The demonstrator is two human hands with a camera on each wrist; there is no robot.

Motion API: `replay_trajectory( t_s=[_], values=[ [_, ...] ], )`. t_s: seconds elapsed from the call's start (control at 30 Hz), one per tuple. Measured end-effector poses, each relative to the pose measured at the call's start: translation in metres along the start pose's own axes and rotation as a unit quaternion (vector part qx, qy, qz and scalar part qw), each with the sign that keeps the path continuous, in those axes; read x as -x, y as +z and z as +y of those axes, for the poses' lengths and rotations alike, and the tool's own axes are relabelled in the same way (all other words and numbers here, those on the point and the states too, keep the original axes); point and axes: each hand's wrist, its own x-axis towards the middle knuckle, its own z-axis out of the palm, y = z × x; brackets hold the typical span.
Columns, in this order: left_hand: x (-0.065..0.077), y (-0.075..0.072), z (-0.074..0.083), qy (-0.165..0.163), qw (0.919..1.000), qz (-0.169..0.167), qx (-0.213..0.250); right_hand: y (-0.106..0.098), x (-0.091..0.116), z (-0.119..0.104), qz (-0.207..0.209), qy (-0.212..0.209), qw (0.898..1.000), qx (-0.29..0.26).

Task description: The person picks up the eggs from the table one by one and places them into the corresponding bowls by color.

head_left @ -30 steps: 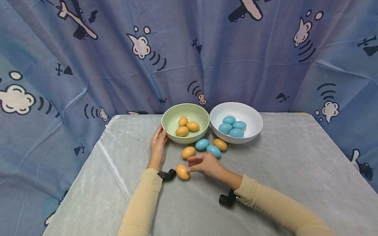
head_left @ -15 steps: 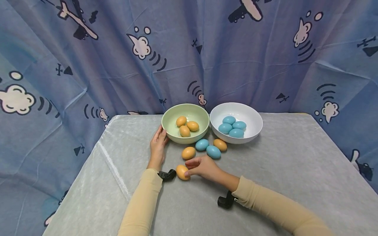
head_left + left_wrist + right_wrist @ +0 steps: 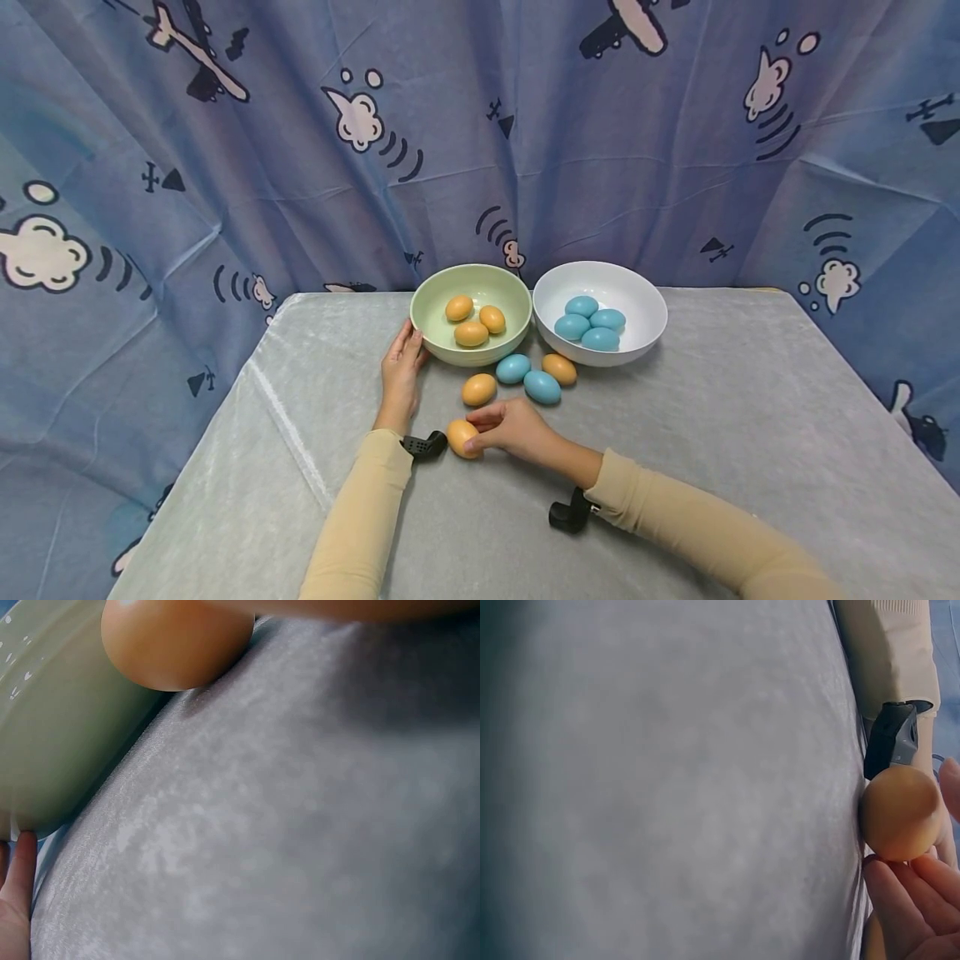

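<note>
Grey cloth (image 3: 660, 450) beneath — right hand (image 3: 519, 431) curls round an orange egg (image 3: 457, 435) — left hand (image 3: 401, 377), fingers straight, touches the green bowl (image 3: 467, 356).

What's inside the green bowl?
Inside the green bowl are three orange eggs, with no blue ones visible among them. The patch of bowl directly under the eggs is covered, so I can't see what it looks like there.

Grn bowl (image 3: 491, 289) looks glossy — tablecloth (image 3: 720, 400) matt w/ nap.
</note>
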Motion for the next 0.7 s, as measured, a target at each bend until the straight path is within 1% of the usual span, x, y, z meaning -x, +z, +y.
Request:
replay_trajectory(
  t_s=[0.33,0.5,0.7],
  values=[
    [-0.0001,0.0003,-0.0002,-0.003,1.0,0.003,0.0,0.0021,0.0011,-0.0018,0.005,0.004,1.0,0.005],
    [-0.0002,0.0001,-0.0008,0.004,1.0,-0.002,-0.006,0.0026,0.0011,-0.003,0.005,0.004,1.0,0.002],
    [0.0002,-0.0002,-0.0011,0.004,1.0,-0.003,-0.005,0.0029,0.0009,-0.0032,0.008,0.004,1.0,0.009]
  ],
)
